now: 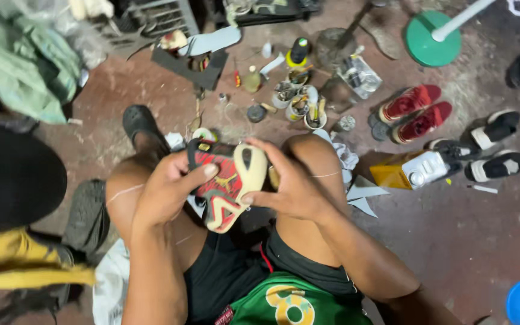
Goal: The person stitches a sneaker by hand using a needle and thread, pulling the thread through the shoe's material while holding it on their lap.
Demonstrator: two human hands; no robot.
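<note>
There is only one view, from a camera on the person's head. It looks steeply down over the chest and lap to the floor (464,241). The hands are close, in the middle of the frame: left hand (167,192), right hand (290,183). The knees point to the top of the frame. The far floor with small pots (299,102) fills the upper part.
</note>
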